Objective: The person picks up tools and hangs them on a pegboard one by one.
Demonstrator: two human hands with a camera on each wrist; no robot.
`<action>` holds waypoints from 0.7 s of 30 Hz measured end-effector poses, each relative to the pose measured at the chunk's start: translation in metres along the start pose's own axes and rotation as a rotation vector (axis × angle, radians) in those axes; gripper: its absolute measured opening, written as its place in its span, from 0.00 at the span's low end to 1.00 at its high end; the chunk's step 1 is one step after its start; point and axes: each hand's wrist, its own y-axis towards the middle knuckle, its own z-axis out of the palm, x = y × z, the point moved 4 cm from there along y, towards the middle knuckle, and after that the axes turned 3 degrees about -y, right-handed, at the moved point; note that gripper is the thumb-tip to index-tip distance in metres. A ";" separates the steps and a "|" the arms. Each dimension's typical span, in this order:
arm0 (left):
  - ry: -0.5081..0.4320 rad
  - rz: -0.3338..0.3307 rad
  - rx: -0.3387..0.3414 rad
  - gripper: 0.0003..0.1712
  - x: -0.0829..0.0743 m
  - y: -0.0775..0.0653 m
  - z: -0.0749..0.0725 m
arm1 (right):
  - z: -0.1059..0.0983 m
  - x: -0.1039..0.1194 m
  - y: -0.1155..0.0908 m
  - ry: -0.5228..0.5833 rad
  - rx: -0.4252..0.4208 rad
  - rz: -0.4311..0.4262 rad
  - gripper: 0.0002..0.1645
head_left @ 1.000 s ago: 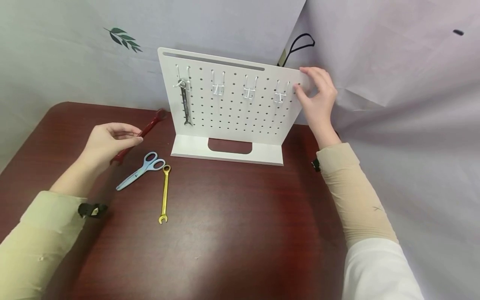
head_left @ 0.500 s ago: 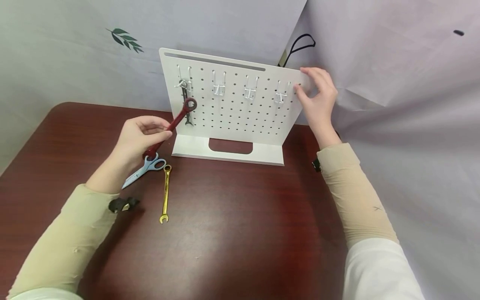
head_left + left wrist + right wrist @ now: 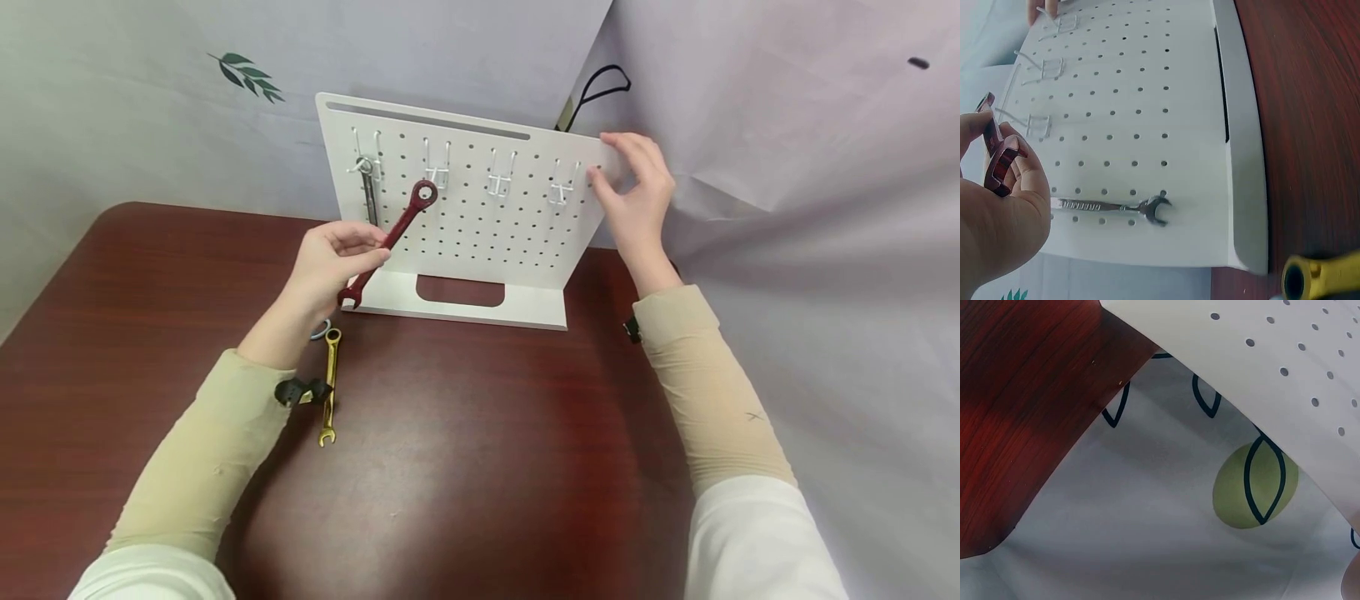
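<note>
My left hand (image 3: pixel 330 262) pinches a red combination wrench (image 3: pixel 403 223) between thumb and fingers, tilted with its ring end up. That ring overlaps the area just below the second hook (image 3: pixel 437 177) of a white pegboard (image 3: pixel 480 287). A silver combination wrench (image 3: pixel 367 187) hangs from the leftmost hook, its lower part behind my left hand in the head view; its open end shows in the left wrist view (image 3: pixel 1154 210). At the board's upper right edge, my right hand (image 3: pixel 641 196) grips with the thumb on the front face.
On the dark red table (image 3: pixel 465 442) lies a yellow combination wrench (image 3: pixel 331 367), partly covered by the left wrist's camera. Blue scissors (image 3: pixel 322 329) show only a handle loop beside the left forearm. Two further hooks, a middle one (image 3: pixel 500 183) and a right one (image 3: pixel 560 192), hold nothing.
My left hand has carried the red wrench rightward from the table's left side to in front of the pegboard, its ring end now near the second hook. The right hand stays on the board.
</note>
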 end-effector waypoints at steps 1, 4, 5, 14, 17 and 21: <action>-0.001 0.002 -0.003 0.21 0.001 0.002 0.001 | 0.000 0.000 0.001 0.000 0.000 0.000 0.18; -0.006 0.003 -0.007 0.21 0.003 0.007 0.005 | 0.001 0.000 0.002 -0.001 -0.002 -0.001 0.18; -0.003 0.003 -0.009 0.21 0.004 0.008 0.006 | 0.001 0.000 0.002 -0.001 -0.002 -0.002 0.18; -0.012 0.005 -0.046 0.21 0.014 0.023 0.010 | 0.000 0.001 0.001 0.001 -0.001 0.000 0.18; -0.021 0.007 -0.053 0.22 0.019 0.026 0.012 | 0.000 0.001 0.000 0.003 -0.003 0.002 0.18; -0.033 0.001 -0.078 0.22 0.024 0.031 0.014 | 0.000 0.000 0.000 0.002 -0.002 0.003 0.18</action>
